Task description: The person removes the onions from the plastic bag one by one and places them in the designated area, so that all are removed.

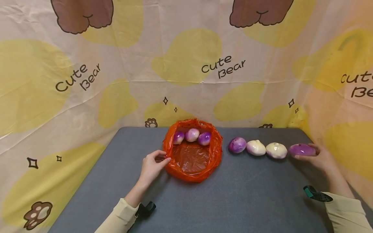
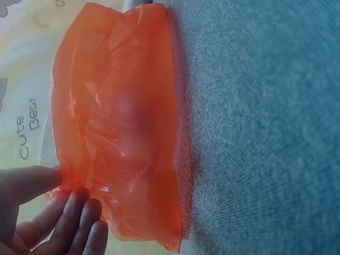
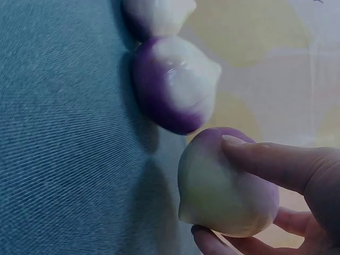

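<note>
An open orange-red plastic bag (image 1: 192,177) stands on the table with purple-and-white turnips (image 1: 192,135) inside it, along its far side. My left hand (image 1: 152,166) pinches the bag's rim on its left side, thumb and fingers on the thin plastic, as the left wrist view shows. In my right hand (image 1: 323,158) is a purple turnip (image 3: 228,183), gripped between thumb and fingers at the right end of a row. In the right wrist view it appears slightly above the table. The row's other turnips are a white one (image 1: 276,151), another white one (image 1: 256,148) and a purple one (image 1: 237,145).
The grey table (image 1: 244,200) carries everything. A patterned cloth (image 1: 186,64) hangs behind the table and along both sides, close to my right forearm. Black straps with wrist devices (image 1: 145,209) sit on both wrists.
</note>
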`<state>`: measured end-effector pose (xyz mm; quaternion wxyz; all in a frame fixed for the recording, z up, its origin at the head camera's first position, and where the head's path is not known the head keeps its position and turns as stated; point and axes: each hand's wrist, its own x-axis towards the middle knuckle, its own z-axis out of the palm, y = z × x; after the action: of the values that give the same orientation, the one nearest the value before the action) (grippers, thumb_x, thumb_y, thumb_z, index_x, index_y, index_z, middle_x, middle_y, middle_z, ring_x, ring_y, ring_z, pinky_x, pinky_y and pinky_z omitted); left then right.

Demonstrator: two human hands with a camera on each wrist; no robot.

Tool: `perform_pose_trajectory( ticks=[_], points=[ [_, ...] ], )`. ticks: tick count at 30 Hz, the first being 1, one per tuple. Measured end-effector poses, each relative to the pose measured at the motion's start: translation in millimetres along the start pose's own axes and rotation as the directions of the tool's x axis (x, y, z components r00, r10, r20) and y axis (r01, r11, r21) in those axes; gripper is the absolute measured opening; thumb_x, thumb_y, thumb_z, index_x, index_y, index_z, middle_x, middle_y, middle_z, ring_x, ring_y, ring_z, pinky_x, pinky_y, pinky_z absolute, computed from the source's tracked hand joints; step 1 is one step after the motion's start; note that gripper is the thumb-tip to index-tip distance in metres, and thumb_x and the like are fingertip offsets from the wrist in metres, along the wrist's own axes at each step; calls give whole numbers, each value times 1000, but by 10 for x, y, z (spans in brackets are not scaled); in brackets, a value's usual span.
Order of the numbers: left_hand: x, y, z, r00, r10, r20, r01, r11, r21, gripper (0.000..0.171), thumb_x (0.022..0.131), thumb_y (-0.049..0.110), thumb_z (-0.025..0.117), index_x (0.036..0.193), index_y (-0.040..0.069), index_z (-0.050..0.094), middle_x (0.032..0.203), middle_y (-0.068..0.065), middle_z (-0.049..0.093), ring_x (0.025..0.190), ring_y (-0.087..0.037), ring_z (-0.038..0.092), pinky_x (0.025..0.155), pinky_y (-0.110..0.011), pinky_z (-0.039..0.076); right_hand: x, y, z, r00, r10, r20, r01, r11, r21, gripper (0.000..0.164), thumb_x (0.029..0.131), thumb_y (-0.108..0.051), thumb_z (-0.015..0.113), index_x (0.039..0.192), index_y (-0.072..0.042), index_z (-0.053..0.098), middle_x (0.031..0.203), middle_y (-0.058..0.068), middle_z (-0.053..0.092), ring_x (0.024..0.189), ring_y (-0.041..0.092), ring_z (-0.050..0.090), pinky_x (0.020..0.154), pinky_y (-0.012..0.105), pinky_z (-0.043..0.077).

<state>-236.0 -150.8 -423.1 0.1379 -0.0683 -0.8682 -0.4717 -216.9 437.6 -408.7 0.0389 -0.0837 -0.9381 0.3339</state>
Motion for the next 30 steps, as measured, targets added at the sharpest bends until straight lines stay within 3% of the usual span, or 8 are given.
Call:
perform_pose_trajectory(
  ticks=[12,27,30],
  points=[
    [-22,3,-12,1000,-4,1,4,1000,-3,20,80,22,77,95,10,70,86,-3,70,77,-14,66,73,-25,56,95,120,122,999,17,-34,-18,999,-38,91,81,-41,71,134,20,29,121,48,36,102,57,41,80,60,43],
    [-21,-10,0,1000,0,-10,0,1000,-3,19,79,20,77,94,10,70,86,-4,70,77,-14,66,72,-24,55,125,105,167,998,56,-40,-55,998,8,93,83,-42,68,138,17,23,125,48,33,106,58,39,84,61,40],
    [-22,-9,2,1000,-1,-5,1,1000,-5,20,79,21,77,94,10,70,86,-4,70,77,-14,66,72,-24,55,131,110,164,998,55,-36,-55,998,11,93,83,-41,68,139,17,22,125,48,34,105,57,40,81,57,42]
  ],
)
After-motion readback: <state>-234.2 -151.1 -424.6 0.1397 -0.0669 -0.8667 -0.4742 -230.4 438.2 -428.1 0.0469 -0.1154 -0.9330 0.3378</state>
